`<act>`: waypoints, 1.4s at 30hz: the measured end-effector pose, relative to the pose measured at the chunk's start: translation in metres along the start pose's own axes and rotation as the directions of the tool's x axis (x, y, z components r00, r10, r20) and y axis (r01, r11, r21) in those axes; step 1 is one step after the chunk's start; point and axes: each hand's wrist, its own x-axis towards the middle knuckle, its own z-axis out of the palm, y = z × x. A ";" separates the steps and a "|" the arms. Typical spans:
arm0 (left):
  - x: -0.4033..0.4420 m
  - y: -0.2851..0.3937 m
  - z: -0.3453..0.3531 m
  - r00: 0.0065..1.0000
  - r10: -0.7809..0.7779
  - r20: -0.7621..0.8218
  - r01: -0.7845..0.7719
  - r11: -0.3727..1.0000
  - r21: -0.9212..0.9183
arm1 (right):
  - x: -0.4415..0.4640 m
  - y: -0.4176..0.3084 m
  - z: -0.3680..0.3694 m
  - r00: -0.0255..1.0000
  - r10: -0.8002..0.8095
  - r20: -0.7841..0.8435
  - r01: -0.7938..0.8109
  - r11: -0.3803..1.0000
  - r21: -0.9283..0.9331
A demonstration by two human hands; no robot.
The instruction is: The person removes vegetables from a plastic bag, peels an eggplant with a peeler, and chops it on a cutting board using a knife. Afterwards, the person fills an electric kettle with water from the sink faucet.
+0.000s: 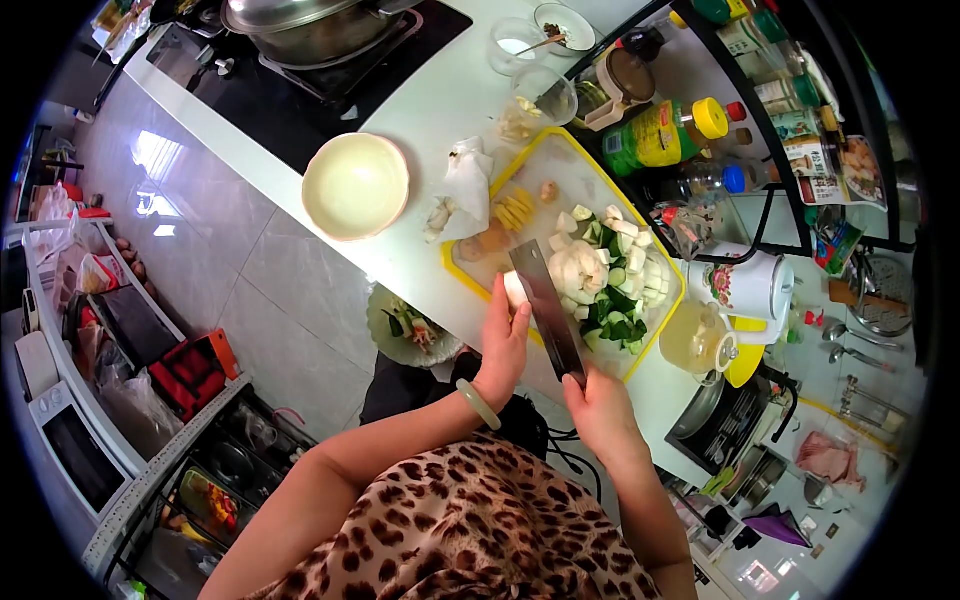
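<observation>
My left hand (505, 340), with a pale bangle at the wrist, has its fingers around a white vegetable piece (515, 289) at the near left edge of the yellow-rimmed cutting board (463, 274). In my right hand (603, 415) is the handle of a cleaver (548, 310), whose blade lies just right of the white piece. Right of the blade, white chunks (651, 281) and green pieces (612, 325) are heaped around a larger whitish piece (578, 268). Yellow slices (513, 209) lie toward the board's far left.
A cream bowl (355, 187) and a crumpled white cloth or paper (466, 190) are left of the board. A pot (300, 28) stands on the black stove. Bottles (660, 136) and a glass pitcher (692, 338) are at the right. A bowl of scraps (408, 328) sits below the counter edge.
</observation>
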 end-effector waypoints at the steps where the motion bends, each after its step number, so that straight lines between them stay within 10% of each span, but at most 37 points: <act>1: 0.001 -0.002 0.000 1.000 0.008 -0.005 -0.008 1.000 0.016 | 0.001 -0.003 -0.001 1.000 0.014 0.010 -0.014 1.000 0.006; 30: -0.003 0.004 0.003 1.000 -0.004 0.010 0.004 1.000 0.000 | 0.052 -0.007 0.031 0.999 0.029 0.043 -0.025 0.995 -0.102; 42: 0.000 0.016 0.003 0.993 -0.069 0.096 0.079 0.992 -0.098 | 0.048 0.032 0.053 0.940 -0.200 -0.275 0.229 0.970 0.079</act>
